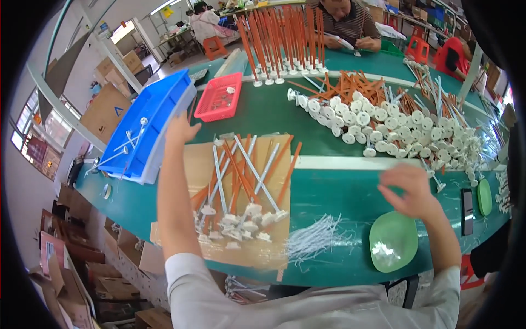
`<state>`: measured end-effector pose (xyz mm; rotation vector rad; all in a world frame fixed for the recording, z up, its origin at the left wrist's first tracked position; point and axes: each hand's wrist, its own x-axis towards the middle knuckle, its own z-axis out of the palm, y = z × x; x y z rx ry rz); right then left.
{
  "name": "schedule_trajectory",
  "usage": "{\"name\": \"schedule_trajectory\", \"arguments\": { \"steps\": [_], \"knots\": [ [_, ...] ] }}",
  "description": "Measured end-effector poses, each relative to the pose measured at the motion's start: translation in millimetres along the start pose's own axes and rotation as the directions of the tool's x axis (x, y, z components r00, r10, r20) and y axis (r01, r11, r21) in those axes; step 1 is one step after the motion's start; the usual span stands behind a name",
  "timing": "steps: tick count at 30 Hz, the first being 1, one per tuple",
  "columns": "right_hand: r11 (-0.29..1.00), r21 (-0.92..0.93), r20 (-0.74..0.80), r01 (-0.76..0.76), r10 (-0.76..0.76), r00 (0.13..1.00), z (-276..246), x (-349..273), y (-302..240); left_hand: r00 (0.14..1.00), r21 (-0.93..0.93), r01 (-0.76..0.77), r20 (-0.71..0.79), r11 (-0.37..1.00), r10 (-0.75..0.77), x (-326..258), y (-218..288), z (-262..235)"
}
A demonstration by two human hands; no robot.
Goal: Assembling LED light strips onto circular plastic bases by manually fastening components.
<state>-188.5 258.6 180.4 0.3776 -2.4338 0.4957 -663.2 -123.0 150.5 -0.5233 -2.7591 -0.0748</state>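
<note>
My left hand (181, 129) is at the right rim of the blue tray (145, 129), near the pink basket (219, 98). Its thumb stands apart, and nothing shows in it. Blurred over the green bowl (393, 244), my right hand (408, 186) has its thumb and fingers parted with nothing visible between. Orange and silver sticks with white round bases (252, 211) lie crisscrossed on a brown cardboard sheet (192, 159) between my arms. Beside them sits a bundle of thin white strips (313, 238).
A large heap of white-based sticks (383, 120) covers the right side. Upright orange sticks (282, 44) stand at the back, near a seated person (342, 24). A dark phone (467, 211) and a small green dish (484, 197) lie right. Long white-ended pieces (131, 137) are in the tray.
</note>
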Motion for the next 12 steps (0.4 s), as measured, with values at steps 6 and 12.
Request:
{"name": "schedule_trajectory", "arguments": {
  "steps": [6,12],
  "knots": [
    [0.815,-0.322,-0.257,-0.483,0.415,0.873,-87.1,-138.2,-21.0,0.952,-0.041,0.301,0.072,0.953,-0.297,25.1,-28.4,67.2],
    [0.469,-0.361,-0.521,-0.806,0.616,0.591,-117.3,-251.8,-19.1,0.947,0.099,0.247,0.184,0.964,-0.262,18.9,-19.7,52.9]
  ]
}}
